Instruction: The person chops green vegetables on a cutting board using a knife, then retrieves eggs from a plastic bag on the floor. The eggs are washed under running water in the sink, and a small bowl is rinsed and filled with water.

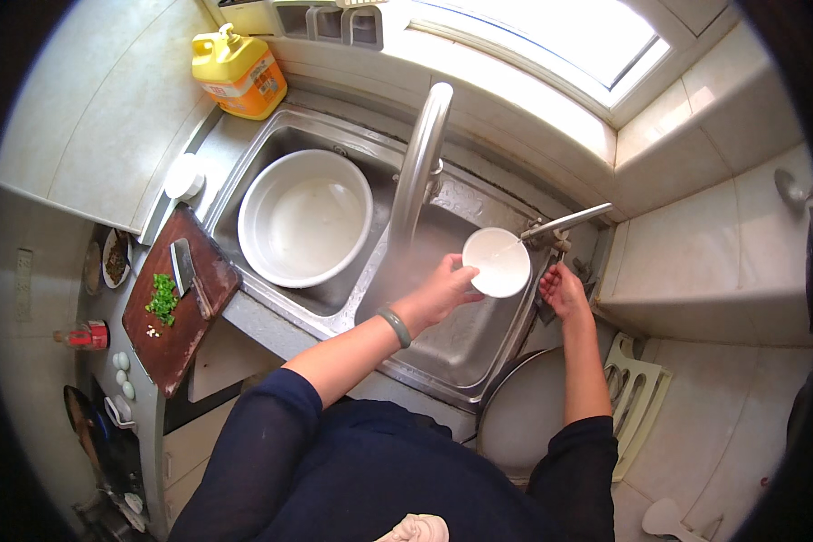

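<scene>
My left hand (444, 293) grips the rim of a white bowl (496, 264) over the right sink basin (457, 359). A thin stream of water runs into the bowl from a small metal tap (564, 220) at the sink's right corner. Just below this tap's valve, my right hand (564, 291) has its fingers curled; whether they hold the valve's lever is unclear. A large steel faucet (423, 156) stands between the two basins, left of the bowl. The left basin (335, 301) contains a white tub (257, 264) with cloudy liquid in it.
A wooden cutting board (146, 352) at left bears a cleaver (183, 267), chopped green herbs (162, 298) and white bits. Eggs (122, 372) and a red-labelled bottle (88, 335) lie beyond it. A yellow jug (239, 74) stands behind the sink; a large pan (522, 420) sits below my right forearm.
</scene>
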A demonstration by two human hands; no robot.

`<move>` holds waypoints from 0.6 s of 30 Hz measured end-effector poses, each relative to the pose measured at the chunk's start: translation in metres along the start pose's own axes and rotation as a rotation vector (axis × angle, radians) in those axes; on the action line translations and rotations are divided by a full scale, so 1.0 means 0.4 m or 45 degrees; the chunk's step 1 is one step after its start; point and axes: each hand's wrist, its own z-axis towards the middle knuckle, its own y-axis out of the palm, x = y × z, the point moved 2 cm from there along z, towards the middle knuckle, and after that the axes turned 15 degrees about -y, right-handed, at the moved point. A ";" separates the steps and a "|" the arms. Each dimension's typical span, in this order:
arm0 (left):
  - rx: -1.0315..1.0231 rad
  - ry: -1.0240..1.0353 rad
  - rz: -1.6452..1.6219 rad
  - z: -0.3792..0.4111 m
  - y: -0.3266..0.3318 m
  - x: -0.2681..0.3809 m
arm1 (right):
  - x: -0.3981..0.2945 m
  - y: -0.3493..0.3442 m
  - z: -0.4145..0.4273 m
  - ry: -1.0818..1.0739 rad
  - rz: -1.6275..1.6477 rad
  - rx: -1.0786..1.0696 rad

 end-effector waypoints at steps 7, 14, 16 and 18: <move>0.078 0.090 0.064 0.028 -0.010 0.030 | -0.009 0.009 -0.008 -0.043 -0.008 0.023; -0.081 -0.028 0.038 0.011 0.020 0.018 | -0.008 -0.002 0.001 -0.003 0.110 0.015; -0.175 -0.053 0.018 0.002 0.023 0.023 | -0.009 0.001 0.004 -0.003 0.159 0.001; -0.133 -0.037 -0.028 0.006 0.018 0.031 | -0.021 -0.001 0.004 -0.012 0.202 -0.039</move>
